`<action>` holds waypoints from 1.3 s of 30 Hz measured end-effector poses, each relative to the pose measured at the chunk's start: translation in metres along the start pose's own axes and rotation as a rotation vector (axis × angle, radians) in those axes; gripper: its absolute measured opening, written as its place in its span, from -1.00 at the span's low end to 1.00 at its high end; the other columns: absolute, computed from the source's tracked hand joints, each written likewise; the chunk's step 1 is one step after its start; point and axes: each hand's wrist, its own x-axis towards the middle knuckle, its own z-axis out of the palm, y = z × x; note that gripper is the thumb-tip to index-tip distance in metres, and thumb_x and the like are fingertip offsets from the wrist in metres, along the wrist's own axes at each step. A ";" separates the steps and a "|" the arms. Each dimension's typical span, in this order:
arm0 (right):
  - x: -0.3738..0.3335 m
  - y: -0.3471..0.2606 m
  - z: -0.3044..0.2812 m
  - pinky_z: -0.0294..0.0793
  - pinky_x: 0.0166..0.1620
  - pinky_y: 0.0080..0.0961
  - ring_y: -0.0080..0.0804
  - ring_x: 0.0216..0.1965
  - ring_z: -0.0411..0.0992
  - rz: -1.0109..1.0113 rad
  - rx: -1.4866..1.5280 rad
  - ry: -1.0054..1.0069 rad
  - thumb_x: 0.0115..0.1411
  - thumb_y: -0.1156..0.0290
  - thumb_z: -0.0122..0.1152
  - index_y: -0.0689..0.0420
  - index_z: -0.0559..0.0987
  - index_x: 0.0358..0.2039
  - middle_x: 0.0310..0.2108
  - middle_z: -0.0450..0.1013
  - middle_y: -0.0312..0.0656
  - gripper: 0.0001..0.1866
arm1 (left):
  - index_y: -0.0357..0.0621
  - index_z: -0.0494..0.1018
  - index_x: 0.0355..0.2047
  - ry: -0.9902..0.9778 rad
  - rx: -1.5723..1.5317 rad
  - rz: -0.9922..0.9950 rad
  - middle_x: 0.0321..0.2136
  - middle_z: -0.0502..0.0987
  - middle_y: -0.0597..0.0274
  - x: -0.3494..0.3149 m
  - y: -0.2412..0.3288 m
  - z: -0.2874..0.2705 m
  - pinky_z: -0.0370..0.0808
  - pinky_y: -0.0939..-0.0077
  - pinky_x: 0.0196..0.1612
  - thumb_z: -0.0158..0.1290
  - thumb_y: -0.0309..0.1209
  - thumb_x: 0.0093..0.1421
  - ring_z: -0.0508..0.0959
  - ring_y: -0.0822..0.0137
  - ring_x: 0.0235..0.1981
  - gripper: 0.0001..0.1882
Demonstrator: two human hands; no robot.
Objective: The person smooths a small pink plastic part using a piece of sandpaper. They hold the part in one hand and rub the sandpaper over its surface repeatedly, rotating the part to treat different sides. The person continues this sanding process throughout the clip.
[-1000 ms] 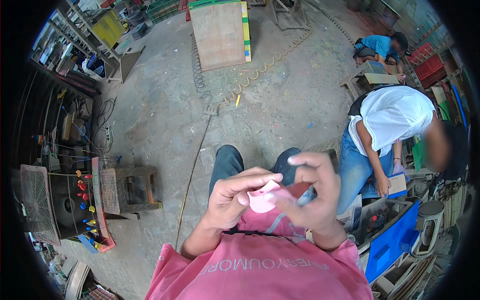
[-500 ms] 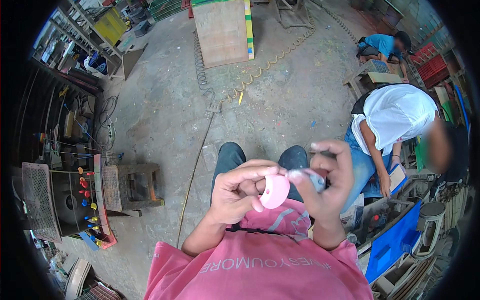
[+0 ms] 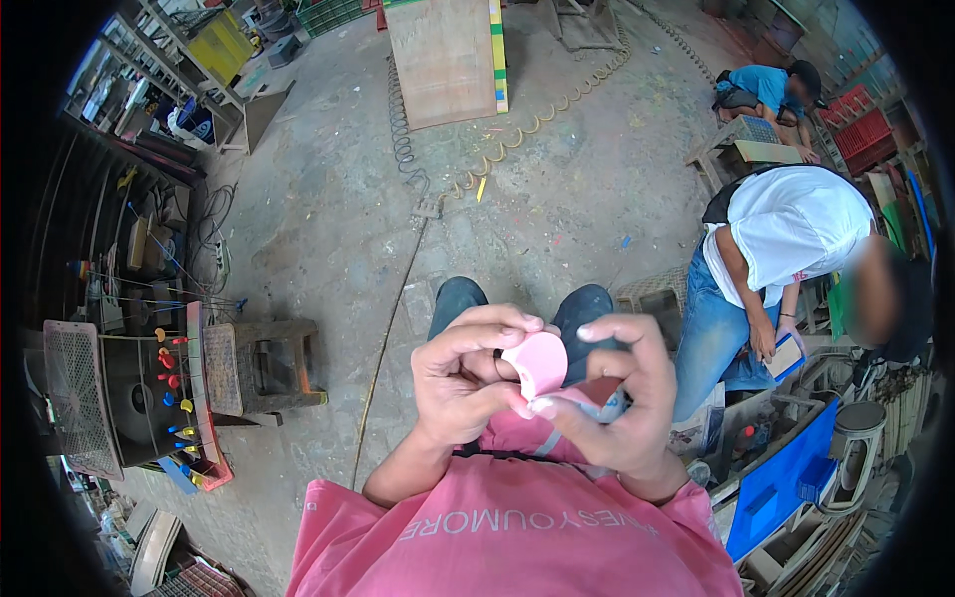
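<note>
Shirt (image 3: pixel 507 527) of pink cloth is filling my lower view, cut off below. Above it, the left hand (image 3: pixel 458 373) and right hand (image 3: pixel 634 398) are partly hiding what I am watching: a smooth, curved pink piece (image 3: pixel 542 360) between them, then a smaller scrap (image 3: pixel 601 398), blue and reddish, its material unclear. The left is pinching the piece, the right the scrap with curled fingers.
</note>
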 end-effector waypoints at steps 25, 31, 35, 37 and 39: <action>0.012 0.006 -0.010 -0.07 -0.65 -0.73 -0.82 -0.72 0.07 0.008 -0.027 0.137 -0.10 0.49 0.41 0.23 0.34 -0.20 -0.80 0.20 -0.44 -0.51 | -0.20 0.33 -0.05 0.157 0.168 -0.019 -0.07 0.34 -0.02 0.001 -0.003 0.013 0.48 0.16 -0.07 0.29 -0.37 -0.04 0.48 0.02 -0.10 -0.44; 0.004 0.009 0.000 -0.08 -0.66 -0.72 -0.80 -0.74 0.08 -0.019 0.040 0.035 -0.12 0.45 0.44 0.22 0.34 -0.18 -0.82 0.19 -0.38 -0.47 | -0.28 0.31 -0.01 0.064 0.149 0.018 -0.04 0.32 -0.08 0.003 -0.002 0.012 0.48 0.16 -0.04 0.24 -0.43 -0.01 0.45 -0.01 -0.05 -0.45; 0.013 0.012 -0.012 -0.09 -0.66 -0.73 -0.81 -0.74 0.08 -0.014 -0.072 0.105 -0.11 0.46 0.44 0.20 0.34 -0.20 -0.83 0.21 -0.40 -0.49 | -0.40 0.30 0.00 -0.019 0.050 -0.009 0.00 0.30 -0.13 0.000 -0.001 0.007 0.48 0.20 0.03 0.19 -0.62 -0.01 0.40 -0.01 0.03 -0.46; 0.017 0.014 -0.013 -0.09 -0.67 -0.73 -0.81 -0.74 0.07 -0.014 -0.057 0.130 -0.11 0.46 0.44 0.20 0.34 -0.20 -0.83 0.22 -0.40 -0.50 | -0.42 0.30 0.00 -0.019 0.049 -0.027 -0.01 0.32 -0.13 0.001 -0.001 0.007 0.48 0.23 0.03 0.18 -0.61 0.00 0.41 0.02 0.03 -0.47; 0.021 0.016 -0.011 -0.09 -0.67 -0.72 -0.81 -0.74 0.07 -0.053 -0.035 0.171 -0.11 0.47 0.44 0.21 0.34 -0.21 -0.82 0.21 -0.41 -0.50 | -0.44 0.30 0.01 -0.023 0.072 -0.037 -0.02 0.33 -0.13 0.001 -0.002 0.005 0.46 0.24 0.04 0.17 -0.59 0.02 0.42 0.05 0.02 -0.49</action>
